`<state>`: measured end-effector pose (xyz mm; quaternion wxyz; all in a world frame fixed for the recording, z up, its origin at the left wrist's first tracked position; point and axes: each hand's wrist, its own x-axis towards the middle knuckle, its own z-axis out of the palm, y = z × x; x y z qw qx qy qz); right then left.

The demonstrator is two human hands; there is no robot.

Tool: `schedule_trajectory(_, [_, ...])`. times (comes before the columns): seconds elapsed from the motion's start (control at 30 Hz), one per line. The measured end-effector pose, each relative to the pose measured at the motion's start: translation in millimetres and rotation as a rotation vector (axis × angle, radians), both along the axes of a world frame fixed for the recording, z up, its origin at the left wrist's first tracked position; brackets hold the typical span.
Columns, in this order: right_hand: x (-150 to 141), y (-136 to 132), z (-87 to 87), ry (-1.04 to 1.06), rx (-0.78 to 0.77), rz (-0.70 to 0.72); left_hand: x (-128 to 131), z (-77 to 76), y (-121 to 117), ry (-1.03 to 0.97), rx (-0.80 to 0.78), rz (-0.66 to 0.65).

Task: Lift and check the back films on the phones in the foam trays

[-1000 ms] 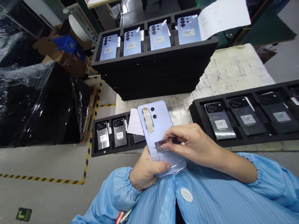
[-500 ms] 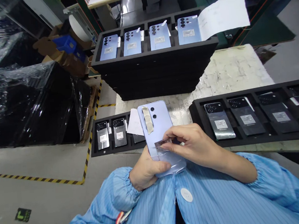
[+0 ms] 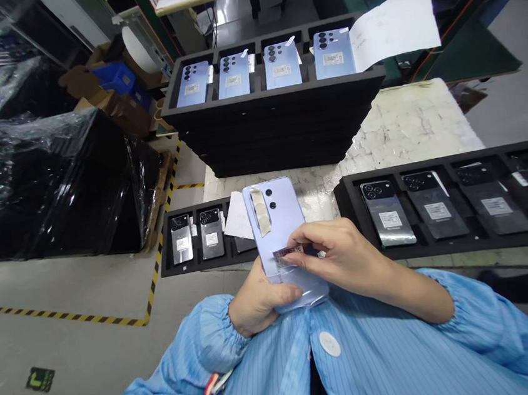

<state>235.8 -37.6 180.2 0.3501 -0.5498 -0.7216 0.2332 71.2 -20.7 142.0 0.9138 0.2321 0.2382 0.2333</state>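
My left hand [image 3: 258, 302] grips the lower end of a light blue phone [image 3: 276, 227], held back side up in front of my chest. A strip of tape covers part of its camera area. My right hand [image 3: 340, 255] is closed in a pinch on a small label [image 3: 287, 254] stuck on the phone's back. Both arms wear blue striped sleeves.
A black tray [image 3: 439, 245] with dark phones lies to the right, a smaller tray [image 3: 177, 266] with grey phones to the left. A stack of black trays [image 3: 275, 127] topped with blue phones and a white sheet [image 3: 394, 23] stands behind. Wrapped black pallets [image 3: 55, 182] sit on the left.
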Motion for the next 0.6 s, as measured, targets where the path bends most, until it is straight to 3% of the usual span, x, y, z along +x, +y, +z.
schedule_trajectory(0.2, [-0.1, 0.1, -0.4, -0.036, 0.034, 0.004, -0.3, -4.5, 0.6, -0.068, 0.041, 0.009])
schedule_trajectory(0.6, [-4.3, -0.8, -1.5, -0.213, 0.185, -0.018, -0.2, -0.6, 1.1, 0.040, 0.038, -0.003])
